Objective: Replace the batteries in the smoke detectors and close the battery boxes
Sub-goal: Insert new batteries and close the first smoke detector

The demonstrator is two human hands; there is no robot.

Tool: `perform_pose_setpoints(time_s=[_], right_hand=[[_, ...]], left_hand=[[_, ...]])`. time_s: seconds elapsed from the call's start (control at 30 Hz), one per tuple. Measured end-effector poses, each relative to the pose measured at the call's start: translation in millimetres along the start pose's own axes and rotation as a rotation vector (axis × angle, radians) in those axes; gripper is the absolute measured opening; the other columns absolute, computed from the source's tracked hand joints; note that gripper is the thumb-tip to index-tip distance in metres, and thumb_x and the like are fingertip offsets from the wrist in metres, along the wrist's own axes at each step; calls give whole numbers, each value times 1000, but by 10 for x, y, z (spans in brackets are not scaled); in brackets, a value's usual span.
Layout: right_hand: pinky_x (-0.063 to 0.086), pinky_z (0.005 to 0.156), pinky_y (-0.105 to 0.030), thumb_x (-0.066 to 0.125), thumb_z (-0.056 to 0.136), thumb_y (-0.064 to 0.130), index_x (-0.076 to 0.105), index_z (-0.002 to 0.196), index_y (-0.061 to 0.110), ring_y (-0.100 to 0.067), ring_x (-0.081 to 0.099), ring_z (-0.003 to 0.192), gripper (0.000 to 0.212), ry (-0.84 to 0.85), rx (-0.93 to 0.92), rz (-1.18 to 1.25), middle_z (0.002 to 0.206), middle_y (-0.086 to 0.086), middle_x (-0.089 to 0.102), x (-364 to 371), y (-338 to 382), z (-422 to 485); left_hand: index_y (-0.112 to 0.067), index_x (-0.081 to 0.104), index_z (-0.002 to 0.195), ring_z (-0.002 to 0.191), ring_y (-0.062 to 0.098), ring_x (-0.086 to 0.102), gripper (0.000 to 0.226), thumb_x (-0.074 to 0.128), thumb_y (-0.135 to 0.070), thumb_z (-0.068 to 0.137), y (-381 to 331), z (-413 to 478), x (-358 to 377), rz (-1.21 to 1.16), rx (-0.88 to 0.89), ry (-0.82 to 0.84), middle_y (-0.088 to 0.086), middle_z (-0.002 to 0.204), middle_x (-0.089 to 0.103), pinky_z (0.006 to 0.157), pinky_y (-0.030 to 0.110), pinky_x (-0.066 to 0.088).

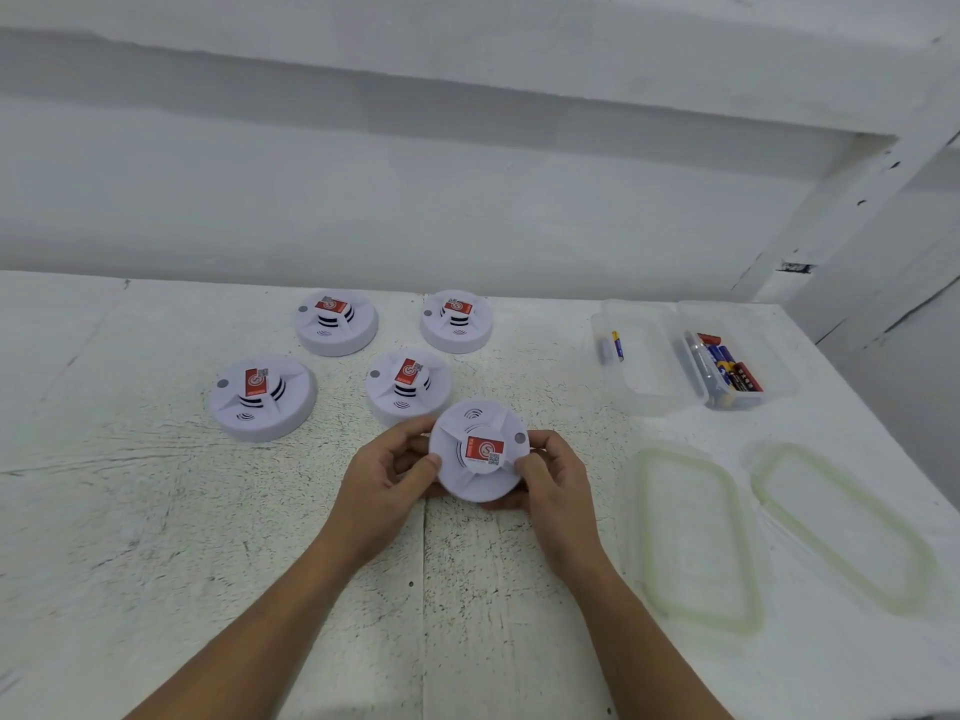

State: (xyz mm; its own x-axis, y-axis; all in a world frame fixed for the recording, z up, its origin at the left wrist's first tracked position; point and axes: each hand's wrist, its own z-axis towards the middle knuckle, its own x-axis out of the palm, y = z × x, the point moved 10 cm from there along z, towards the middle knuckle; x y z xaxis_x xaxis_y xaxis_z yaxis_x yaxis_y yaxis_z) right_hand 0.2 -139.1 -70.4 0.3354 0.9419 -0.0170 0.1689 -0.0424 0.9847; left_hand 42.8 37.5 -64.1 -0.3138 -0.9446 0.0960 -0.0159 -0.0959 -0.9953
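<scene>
Toward the left of the bench (156, 511), four smoke detectors lay face up: the near-left detector (263, 397), the far-left detector (336, 322), the middle detector (409, 387) and the far-right detector (456, 321). Just nearer than the middle one, the left hand (387, 478) and right hand (550, 475) pinched the rim of a fifth, the held detector (479, 452), thumbs on its face and fingers curled beneath.

No battery box showed open, so I judged this unit barely begun, and which of the others were done could not be told. To the right, the left box (636, 392) held two batteries, perhaps spent ones, and the right box (779, 376) held many. Their two lids (696, 537) lay nearer.

Bare bench lay near and left of the hands. The bench's right edge ran close past the right box and outer lid.
</scene>
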Motion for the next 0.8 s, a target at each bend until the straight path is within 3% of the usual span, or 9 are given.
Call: perform_pose_setpoints(time_s=[0.13, 0.37, 0.53, 0.67, 0.8], right_hand=[[59, 65, -49, 53, 78, 26, 64, 95, 11, -26, 67, 86, 25, 1, -9, -19, 95, -11, 68, -3, 2, -4], [59, 64, -48, 54, 85, 23, 63, 97, 9, -24, 68, 83, 21, -1, -18, -21, 93, -10, 68, 1, 19, -14], [59, 63, -48, 51, 91, 9, 63, 98, 8, -27, 67, 86, 13, -7, -8, -12, 93, -9, 68, -10, 6, -14], [60, 62, -45, 52, 83, 18, 63, 97, 10, -23, 68, 84, 20, 0, -13, -11, 92, -9, 68, 2, 19, -22], [60, 60, -45, 51, 85, 13, 62, 97, 8, -24, 68, 82, 17, 1, -13, -10, 91, -9, 69, -1, 13, -19]], left_hand=[[-16, 59, 122, 94, 24, 68, 38, 57, -8, 85, -1, 1, -10, -1, -2, -13, 12, 102, 69, 77, 34, 57], [-16, 59, 120, 90, 22, 68, 39, 52, 8, 90, -18, 3, -7, 12, -3, -21, 14, 99, 69, 73, 28, 57], [-18, 60, 119, 91, 21, 68, 34, 56, -1, 89, -10, 11, -10, 4, -1, -22, 12, 99, 70, 76, 30, 57], [-18, 61, 118, 91, 22, 68, 38, 53, 6, 90, 14, 15, -12, -7, -12, -21, 13, 98, 70, 74, 28, 56], [-18, 61, 118, 90, 23, 68, 36, 57, -9, 83, 10, 17, -12, -18, -12, -28, 15, 98, 69, 74, 30, 57]])
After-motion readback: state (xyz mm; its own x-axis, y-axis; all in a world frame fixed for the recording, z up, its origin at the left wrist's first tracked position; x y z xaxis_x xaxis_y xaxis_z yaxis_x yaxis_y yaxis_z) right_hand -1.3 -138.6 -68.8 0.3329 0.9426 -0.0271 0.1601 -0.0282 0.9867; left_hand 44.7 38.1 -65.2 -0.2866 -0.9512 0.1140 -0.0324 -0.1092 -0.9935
